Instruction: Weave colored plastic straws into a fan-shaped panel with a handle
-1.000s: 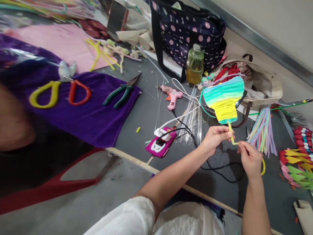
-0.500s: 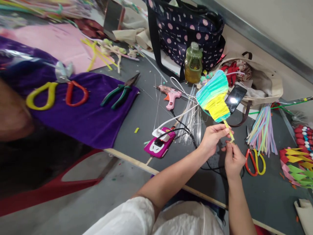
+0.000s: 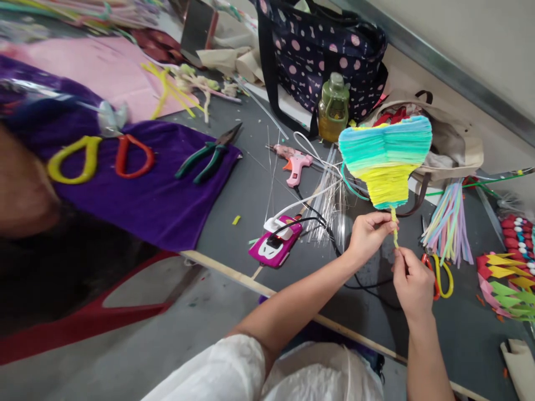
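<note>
A fan-shaped piece (image 3: pixel 385 159), blue and teal at its wide top and yellow lower down, stands upright above the table with its broad face toward me. From its base hangs a short yellow stem (image 3: pixel 394 223). My left hand (image 3: pixel 370 234) pinches the stem just under the fan. Lower down, my right hand (image 3: pixel 412 278) pinches the stem's bottom end between thumb and finger. Behind my right hand lie red-and-yellow scissors (image 3: pixel 445 277), partly covered by it.
A pink glue gun (image 3: pixel 295 166), a magenta power strip (image 3: pixel 273 248) with cables and clear sticks lie left of my hands. Pliers (image 3: pixel 208 157) and large scissors (image 3: pixel 100 156) rest on purple cloth (image 3: pixel 137 206). A bottle (image 3: pixel 333 108) and bags stand behind. Another person's arm (image 3: pixel 25 184) is at left.
The fan-shaped piece has turned from a slant to face me more fully and shifted slightly right. My right hand has moved right and a little down, now covering part of the scissors.
</note>
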`<act>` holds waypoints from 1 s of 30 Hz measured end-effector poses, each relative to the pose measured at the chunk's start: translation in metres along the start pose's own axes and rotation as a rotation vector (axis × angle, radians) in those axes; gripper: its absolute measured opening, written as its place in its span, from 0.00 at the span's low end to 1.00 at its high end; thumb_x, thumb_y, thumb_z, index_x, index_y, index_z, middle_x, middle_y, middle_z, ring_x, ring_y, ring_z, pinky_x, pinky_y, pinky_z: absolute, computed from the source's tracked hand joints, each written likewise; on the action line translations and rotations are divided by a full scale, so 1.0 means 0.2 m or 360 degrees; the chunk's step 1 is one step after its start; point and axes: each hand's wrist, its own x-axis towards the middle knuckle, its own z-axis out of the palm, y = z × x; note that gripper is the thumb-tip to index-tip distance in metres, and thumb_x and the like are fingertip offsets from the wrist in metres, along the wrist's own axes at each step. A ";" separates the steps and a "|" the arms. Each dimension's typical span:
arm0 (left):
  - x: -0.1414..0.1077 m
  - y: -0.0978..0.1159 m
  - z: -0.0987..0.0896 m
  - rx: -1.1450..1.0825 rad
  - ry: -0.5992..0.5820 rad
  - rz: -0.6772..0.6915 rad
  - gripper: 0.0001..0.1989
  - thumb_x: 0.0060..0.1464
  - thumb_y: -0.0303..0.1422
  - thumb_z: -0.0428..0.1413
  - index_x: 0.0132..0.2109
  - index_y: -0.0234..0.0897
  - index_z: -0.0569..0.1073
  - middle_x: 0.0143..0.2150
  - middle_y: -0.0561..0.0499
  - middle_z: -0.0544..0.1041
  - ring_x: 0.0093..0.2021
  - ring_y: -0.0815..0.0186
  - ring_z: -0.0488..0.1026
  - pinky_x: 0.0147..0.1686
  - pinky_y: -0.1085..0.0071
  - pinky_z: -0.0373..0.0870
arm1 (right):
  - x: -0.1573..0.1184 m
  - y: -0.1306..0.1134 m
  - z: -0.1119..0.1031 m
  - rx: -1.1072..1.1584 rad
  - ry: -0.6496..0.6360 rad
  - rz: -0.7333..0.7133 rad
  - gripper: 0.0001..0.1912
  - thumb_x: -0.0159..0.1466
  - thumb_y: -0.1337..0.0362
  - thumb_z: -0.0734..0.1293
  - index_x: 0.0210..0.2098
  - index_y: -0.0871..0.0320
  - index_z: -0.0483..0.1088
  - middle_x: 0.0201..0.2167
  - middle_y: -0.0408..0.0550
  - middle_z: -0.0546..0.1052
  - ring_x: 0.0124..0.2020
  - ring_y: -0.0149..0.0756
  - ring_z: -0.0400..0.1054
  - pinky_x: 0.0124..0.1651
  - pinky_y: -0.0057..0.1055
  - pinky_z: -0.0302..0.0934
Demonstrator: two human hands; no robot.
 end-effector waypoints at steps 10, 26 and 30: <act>0.00 0.05 0.00 -0.0219 -0.0166 -0.0208 0.14 0.40 0.39 0.68 0.28 0.31 0.78 0.26 0.49 0.77 0.26 0.69 0.70 0.32 0.72 0.67 | 0.08 0.17 -0.09 0.0255 -0.0081 -0.0051 0.12 0.68 0.60 0.61 0.37 0.57 0.75 0.24 0.45 0.77 0.25 0.33 0.72 0.33 0.27 0.64; -0.01 0.07 -0.01 -0.0443 -0.0089 -0.0386 0.15 0.40 0.38 0.68 0.31 0.30 0.77 0.27 0.48 0.77 0.25 0.70 0.70 0.25 0.76 0.65 | -0.02 0.01 0.23 0.0634 0.0340 0.0375 0.16 0.68 0.57 0.61 0.39 0.61 0.77 0.26 0.48 0.80 0.25 0.34 0.72 0.30 0.27 0.63; -0.02 0.08 0.00 -0.0350 -0.0009 -0.0294 0.15 0.40 0.38 0.68 0.30 0.30 0.77 0.27 0.48 0.77 0.25 0.70 0.70 0.25 0.76 0.65 | -0.04 -0.07 0.24 0.0582 0.0345 0.0396 0.16 0.69 0.58 0.60 0.39 0.60 0.76 0.26 0.48 0.80 0.26 0.34 0.74 0.32 0.26 0.64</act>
